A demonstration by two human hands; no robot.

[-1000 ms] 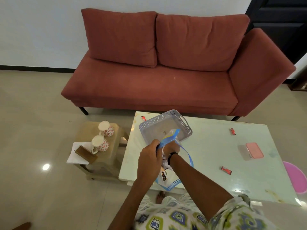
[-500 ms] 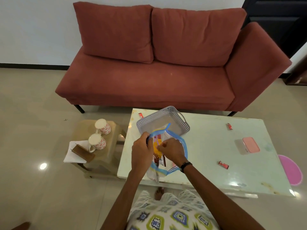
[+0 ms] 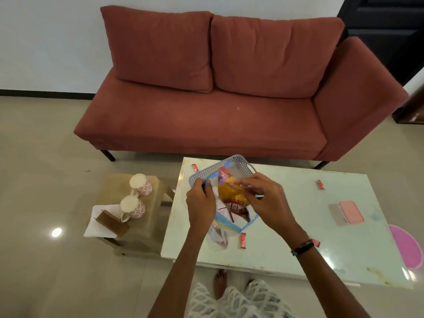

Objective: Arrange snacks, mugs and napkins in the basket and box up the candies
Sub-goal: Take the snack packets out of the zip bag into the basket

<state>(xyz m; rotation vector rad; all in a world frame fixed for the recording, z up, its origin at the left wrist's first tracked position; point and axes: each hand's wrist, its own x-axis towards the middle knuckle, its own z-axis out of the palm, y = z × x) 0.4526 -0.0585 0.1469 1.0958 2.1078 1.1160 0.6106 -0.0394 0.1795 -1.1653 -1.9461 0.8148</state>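
Note:
A clear zip bag with a blue rim point(image 3: 229, 223) is held open above the glass table point(image 3: 298, 226). My left hand point(image 3: 202, 203) pinches its left edge and my right hand point(image 3: 263, 198) grips its right edge. Inside show an orange snack packet point(image 3: 229, 190) and a red one point(image 3: 236, 207). The grey perforated basket point(image 3: 206, 173) stands just behind the bag. Small red candies lie on the table: candy point(image 3: 242, 238) by the bag, candy point(image 3: 320, 184) at the right, candy point(image 3: 195, 167) at the far left. The pink-lidded box point(image 3: 351, 212) sits to the right.
Two floral mugs point(image 3: 141, 184) point(image 3: 133, 206), white napkins point(image 3: 98, 223) and a brown holder point(image 3: 112, 222) rest on a low stool point(image 3: 146, 226) left of the table. A red sofa point(image 3: 206, 122) stands behind. A pink mat point(image 3: 406, 246) lies at the right.
My hands have pulled the bag's mouth wide apart, so the packets inside now show. My right hand moved to the right edge. The camera has shifted slightly.

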